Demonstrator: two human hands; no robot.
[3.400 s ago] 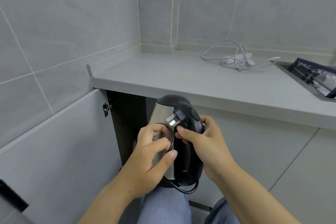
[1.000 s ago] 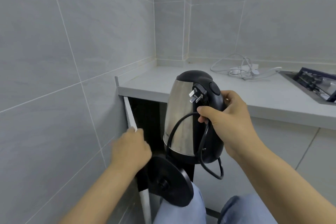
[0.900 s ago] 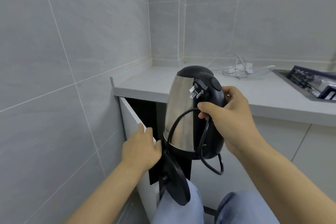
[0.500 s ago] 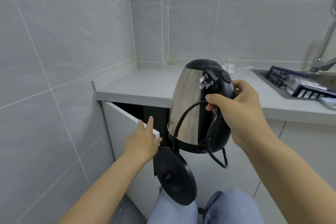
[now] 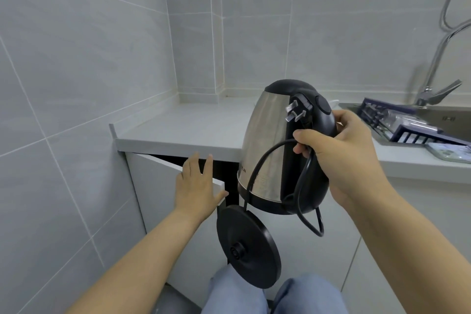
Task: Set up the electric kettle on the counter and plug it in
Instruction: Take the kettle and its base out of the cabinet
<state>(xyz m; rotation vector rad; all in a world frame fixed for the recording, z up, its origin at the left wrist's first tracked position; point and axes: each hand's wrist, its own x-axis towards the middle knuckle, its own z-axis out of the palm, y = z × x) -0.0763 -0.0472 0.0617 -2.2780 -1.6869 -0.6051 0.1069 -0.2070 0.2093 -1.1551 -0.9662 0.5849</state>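
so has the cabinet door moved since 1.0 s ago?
Yes. The cabinet door has swung toward shut under the counter; the left hand is pushing it.

We see the kettle (image 5: 265, 145) with a brushed silver body, a black lid, a black handle and a black foot ring; small dark lettering marks the lower body. Its cord (image 5: 303, 201) is black, and the plug (image 5: 297, 111) is black with silver prongs. The round base (image 5: 248, 245) is plain black. The bench (image 5: 183, 125) is pale grey, as is the door (image 5: 155, 186); the gap behind the door is black. The wall (image 5: 84, 58) carries large light grey tiles with white grout lines. We note a dark blue rack (image 5: 397, 125) in the grey steel sink (image 5: 443, 115), a silver tap (image 5: 438, 64), and light blue trousers (image 5: 234, 290).
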